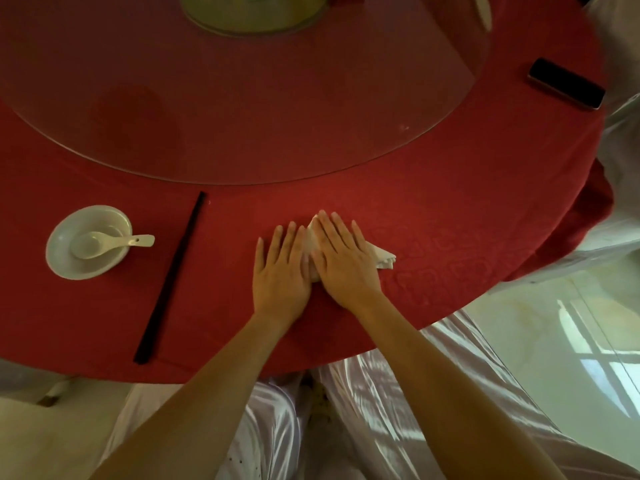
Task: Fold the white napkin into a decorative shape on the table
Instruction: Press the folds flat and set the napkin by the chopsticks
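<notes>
Head view: a folded white napkin is pressed flat against the red tablecloth near the table's front edge. The left hand and right hand are laid side by side over it, palms down and fingers extended, so nothing is gripped. Only a pointed tip beyond the fingers and a layered corner to the right are left uncovered. The stacked layers could be expected to spring apart once the pressure is lifted, and a crease may be skewed if the cloth underneath is dragged. Black chopsticks are seen well to the left, beside a white bowl holding a spoon. A dark phone is seen at the far right. No brand, label or legible writing can be made out.
</notes>
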The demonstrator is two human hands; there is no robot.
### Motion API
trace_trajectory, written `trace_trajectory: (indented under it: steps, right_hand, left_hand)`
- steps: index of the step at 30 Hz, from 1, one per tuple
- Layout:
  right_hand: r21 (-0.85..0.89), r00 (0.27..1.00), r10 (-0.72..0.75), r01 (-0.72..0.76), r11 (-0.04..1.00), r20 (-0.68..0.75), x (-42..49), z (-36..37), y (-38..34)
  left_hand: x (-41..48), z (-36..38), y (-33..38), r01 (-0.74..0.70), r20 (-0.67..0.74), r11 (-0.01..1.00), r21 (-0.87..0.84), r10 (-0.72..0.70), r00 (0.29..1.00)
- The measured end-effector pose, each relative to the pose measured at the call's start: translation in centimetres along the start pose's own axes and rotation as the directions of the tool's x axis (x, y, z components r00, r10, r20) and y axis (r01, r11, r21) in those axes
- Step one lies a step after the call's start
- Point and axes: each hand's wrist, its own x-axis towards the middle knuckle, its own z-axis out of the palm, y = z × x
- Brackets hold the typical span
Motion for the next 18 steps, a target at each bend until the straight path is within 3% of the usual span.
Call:
trace_trajectory:
  steps: [11,15,18]
  right_hand:
    - [-0.004,0.975,0.211,-0.212,0.977,-0.07,-3.0,-0.5,5.0]
    - [0.061,0.993,0.112,-0.11,0.992,-0.042,-3.4,-1.0,6.7]
    - [0.299,0.999,0.007,0.005,0.954,-0.038,-4.5,-1.9,8.9]
  left_hand:
    - [0.2,0.2,-0.8,0.001,0.005,0.997,0.082,-0.002,1.0]
    - [0.2,0.2,-0.7,-0.006,0.008,0.996,0.089,0.006,1.0]
    - [0.2,0.3,-0.8,-0.014,0.005,0.996,0.09,0.014,1.0]
